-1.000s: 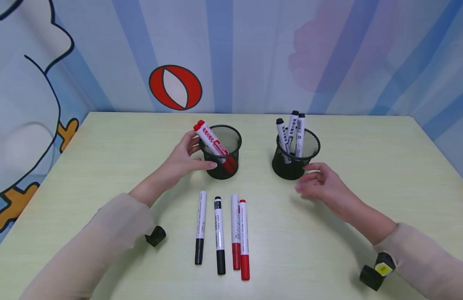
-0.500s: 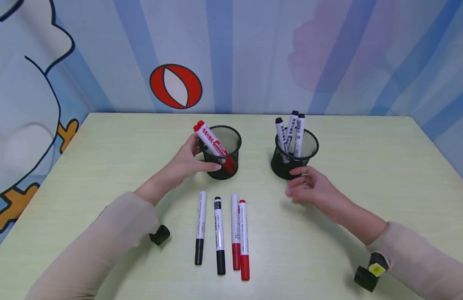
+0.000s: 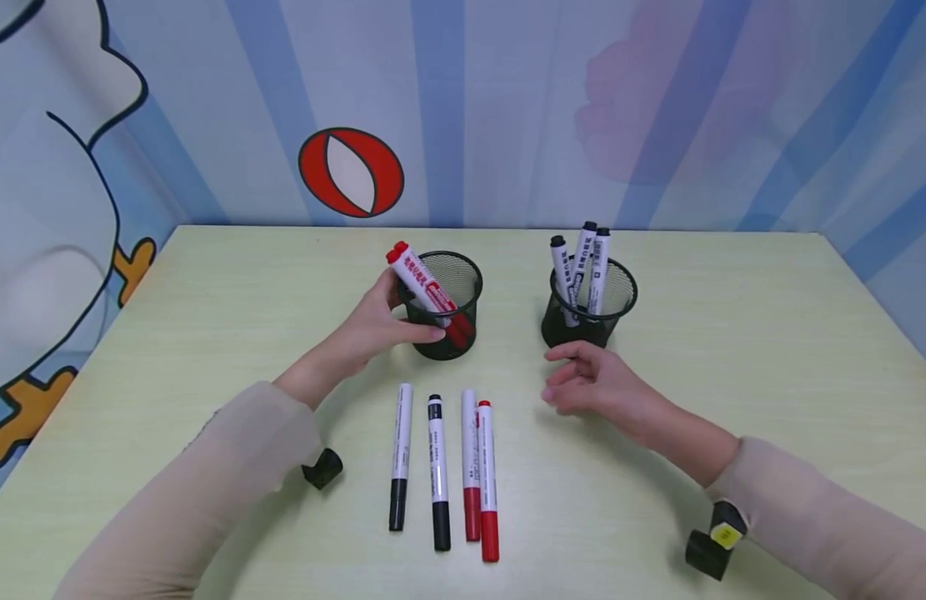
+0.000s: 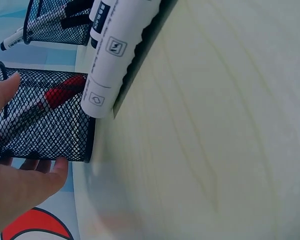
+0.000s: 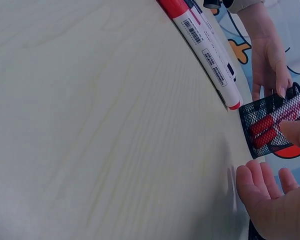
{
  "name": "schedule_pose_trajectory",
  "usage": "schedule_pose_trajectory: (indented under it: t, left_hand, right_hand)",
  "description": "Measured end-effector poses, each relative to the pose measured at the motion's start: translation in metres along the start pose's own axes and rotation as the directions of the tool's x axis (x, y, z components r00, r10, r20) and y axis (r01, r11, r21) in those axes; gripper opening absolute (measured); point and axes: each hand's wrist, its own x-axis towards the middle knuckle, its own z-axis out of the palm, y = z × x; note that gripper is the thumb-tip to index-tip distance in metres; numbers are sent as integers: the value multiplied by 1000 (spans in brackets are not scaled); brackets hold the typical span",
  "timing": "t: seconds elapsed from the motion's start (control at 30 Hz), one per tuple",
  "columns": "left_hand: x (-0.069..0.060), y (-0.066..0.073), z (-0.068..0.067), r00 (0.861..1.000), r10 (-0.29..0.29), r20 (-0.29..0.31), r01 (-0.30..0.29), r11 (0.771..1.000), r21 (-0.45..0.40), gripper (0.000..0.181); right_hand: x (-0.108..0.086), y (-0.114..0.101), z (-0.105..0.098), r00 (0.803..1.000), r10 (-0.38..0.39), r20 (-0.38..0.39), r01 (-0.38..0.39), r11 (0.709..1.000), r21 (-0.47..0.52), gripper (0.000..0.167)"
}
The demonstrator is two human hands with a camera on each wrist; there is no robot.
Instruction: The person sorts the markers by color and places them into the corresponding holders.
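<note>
My left hand (image 3: pixel 365 327) grips the left black mesh pen cup (image 3: pixel 468 310) from its left side, thumb in front and fingers behind. Red-capped whiteboard markers (image 3: pixel 423 279) lean inside that cup, tilted to the left. In the left wrist view, the thumb and fingertips sit on opposite sides of the mesh cup (image 4: pixel 45 135). My right hand (image 3: pixel 605 387) holds nothing, its fingers loosely bent, just in front of the right mesh cup (image 3: pixel 578 333). Black-capped markers (image 3: pixel 599 267) stand in that right cup. Whether the right fingertips touch it, I cannot tell.
Between my forearms, two black-ended markers (image 3: pixel 438 467) and two red-ended markers (image 3: pixel 488 475) lie side by side on the pale wooden table (image 3: pixel 282 275). A printed blue backdrop (image 3: pixel 500 108) rises behind the table's far edge. Small black devices (image 3: pixel 708 550) hang at both sleeves.
My right hand has moved left and slightly toward me along the front of the right cup. The left hand's thumb has slid slightly right across its cup. The markers on the table stay put.
</note>
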Motion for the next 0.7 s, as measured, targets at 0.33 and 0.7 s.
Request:
schedule_pose_trajectory:
  t: [0.33,0.7]
  left_hand:
    - [3,1,3,1000,-20,7,20,1000,-3,87]
    - [4,1,4,999,-36,9,36,999,13,89]
  right_hand:
    - [7,-6,22,998,-6,63,10,998,-60,52]
    - [16,-11,50,999,5,52,0,995,-97,46]
